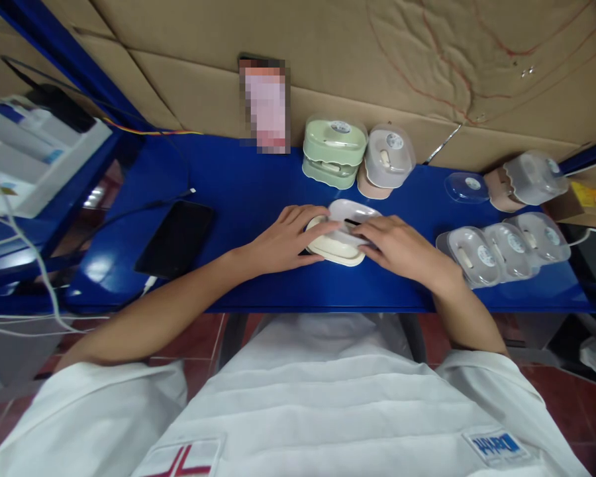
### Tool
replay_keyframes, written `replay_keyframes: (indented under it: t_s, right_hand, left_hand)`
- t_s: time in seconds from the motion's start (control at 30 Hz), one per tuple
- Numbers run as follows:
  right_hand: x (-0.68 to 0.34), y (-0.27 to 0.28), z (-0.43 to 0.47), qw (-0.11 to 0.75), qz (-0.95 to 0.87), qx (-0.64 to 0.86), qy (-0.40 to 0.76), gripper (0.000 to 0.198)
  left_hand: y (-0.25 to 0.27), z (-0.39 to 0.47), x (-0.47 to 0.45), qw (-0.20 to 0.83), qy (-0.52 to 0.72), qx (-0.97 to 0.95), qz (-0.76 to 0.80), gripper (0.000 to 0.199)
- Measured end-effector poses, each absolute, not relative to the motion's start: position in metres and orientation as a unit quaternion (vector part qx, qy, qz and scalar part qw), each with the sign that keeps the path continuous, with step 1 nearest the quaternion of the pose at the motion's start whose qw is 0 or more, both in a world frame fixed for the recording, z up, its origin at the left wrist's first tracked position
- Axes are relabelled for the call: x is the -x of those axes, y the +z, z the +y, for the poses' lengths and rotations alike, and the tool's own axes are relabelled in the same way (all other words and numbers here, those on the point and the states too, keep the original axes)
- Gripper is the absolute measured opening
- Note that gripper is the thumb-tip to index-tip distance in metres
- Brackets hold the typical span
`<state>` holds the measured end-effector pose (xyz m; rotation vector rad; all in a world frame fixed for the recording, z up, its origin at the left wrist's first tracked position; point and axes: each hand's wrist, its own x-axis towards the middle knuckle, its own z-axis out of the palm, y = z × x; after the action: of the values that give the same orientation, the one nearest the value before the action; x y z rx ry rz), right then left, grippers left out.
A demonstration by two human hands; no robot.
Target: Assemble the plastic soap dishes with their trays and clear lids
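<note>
In front of me on the blue table (258,289) is a small cream plastic container (335,254) with rounded corners. A whitish, translucent piece (352,209) sits at its far side, partly over it. My left hand (293,238) holds the left side, its thumb on top and its fingers around the edge. My right hand (397,246) curls over the right side, fingertips pressed on the translucent piece beside a short dark mark or slot. What lies under the right fingertips is hidden.
Behind stand green stacked containers (335,142) and a pink one with a clear lid (390,156). At right are clear lids (474,255), a loose lid (467,187) and another pink container (504,189). A black phone (175,238) and cables lie left; cardboard (328,40) lines the back.
</note>
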<state>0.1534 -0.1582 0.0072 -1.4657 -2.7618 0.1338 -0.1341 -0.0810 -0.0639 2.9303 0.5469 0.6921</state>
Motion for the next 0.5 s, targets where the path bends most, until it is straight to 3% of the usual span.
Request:
replay_keyframes:
  t_s: [0.17, 0.3, 0.4, 0.5]
  right_hand:
    - [-0.124, -0.013, -0.169, 0.038, -0.911, 0.411, 0.018, 0.038]
    - [-0.115, -0.021, -0.174, 0.040, -0.913, 0.407, 0.007, 0.042]
    - [-0.134, -0.007, -0.167, 0.052, -0.916, 0.391, 0.069, 0.036]
    - [-0.173, 0.010, -0.147, 0.062, -0.848, 0.523, 0.053, 0.037]
  left_hand:
    - [-0.068, -0.076, 0.135, 0.043, 0.203, -0.964, 0.165, 0.037]
    - [-0.070, -0.075, 0.135, 0.019, 0.187, -0.969, 0.160, 0.030]
    - [-0.068, -0.076, 0.135, 0.014, 0.186, -0.970, 0.155, 0.029]
    - [-0.065, -0.077, 0.135, 0.019, 0.186, -0.970, 0.154, 0.026]
